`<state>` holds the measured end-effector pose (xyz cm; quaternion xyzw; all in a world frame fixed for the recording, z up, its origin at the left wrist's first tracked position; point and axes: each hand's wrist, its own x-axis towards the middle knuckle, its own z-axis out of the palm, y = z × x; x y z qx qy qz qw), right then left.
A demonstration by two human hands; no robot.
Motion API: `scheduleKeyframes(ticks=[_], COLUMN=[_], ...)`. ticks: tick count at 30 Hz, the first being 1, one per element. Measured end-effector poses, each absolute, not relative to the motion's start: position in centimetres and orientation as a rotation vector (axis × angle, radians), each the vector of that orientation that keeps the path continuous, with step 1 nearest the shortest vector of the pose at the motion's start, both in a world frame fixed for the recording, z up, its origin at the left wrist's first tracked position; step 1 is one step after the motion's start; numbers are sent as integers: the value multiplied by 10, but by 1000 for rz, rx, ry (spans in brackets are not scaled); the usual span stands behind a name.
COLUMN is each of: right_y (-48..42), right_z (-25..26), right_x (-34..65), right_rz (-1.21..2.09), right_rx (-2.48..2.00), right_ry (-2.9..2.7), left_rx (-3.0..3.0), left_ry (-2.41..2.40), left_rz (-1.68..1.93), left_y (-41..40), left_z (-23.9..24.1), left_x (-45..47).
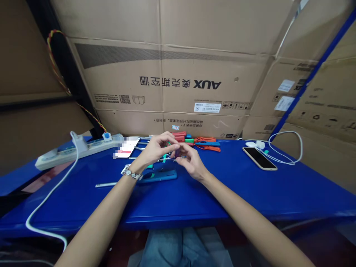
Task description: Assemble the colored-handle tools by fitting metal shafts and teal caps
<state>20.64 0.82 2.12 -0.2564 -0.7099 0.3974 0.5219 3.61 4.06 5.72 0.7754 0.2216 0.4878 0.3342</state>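
My left hand [162, 145] and my right hand [191, 161] meet above the middle of the blue table, fingers pinched together. Between their fingertips sits a small dark purple piece [177, 152], mostly covered, so its kind cannot be made out. Just below the left hand lies a blue-handled tool [160, 175] with a thin metal rod pointing left; it resembles a long stick lighter. Small green parts [164, 158] and thin metal bits lie behind the fingers, partly hidden. Past the hands is a pile of red handles [178, 134], with orange handles [208, 148] to its right.
A white power strip [83, 150] with plugs and a cable stands at the left. Near it lies a lit screen [130, 146], partly blurred. On the right are a phone [260, 158] and a looped white cable [299, 148]. Cardboard [178, 74] walls the back.
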Motion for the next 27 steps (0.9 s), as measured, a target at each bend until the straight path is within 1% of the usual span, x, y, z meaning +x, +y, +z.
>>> scheduleKeyframes(ticks=[3,5,9,15,23,27], right_y=[8,8,9,6,11,11], right_z=[18,18,22,30,17,20], right_x=[199,196,202,212,203,208], right_rz=[893,932,1000,951,746,747], right_rx=[-675,-724,-705,-620,-818,-782], right_ry=[-1545,-1497,-1590,-1838,-1598,-1737], left_rx=[1972,1957,1977,2046,1916,1971], left_ry=[576,594,643,558,623,643], left_rz=[1357,1366,1300,1250,1441,1345], left_y=[38,36,30,28,31,26], left_z=[52,50,51,53,46,49], left_x=[39,41,41,36,47,46])
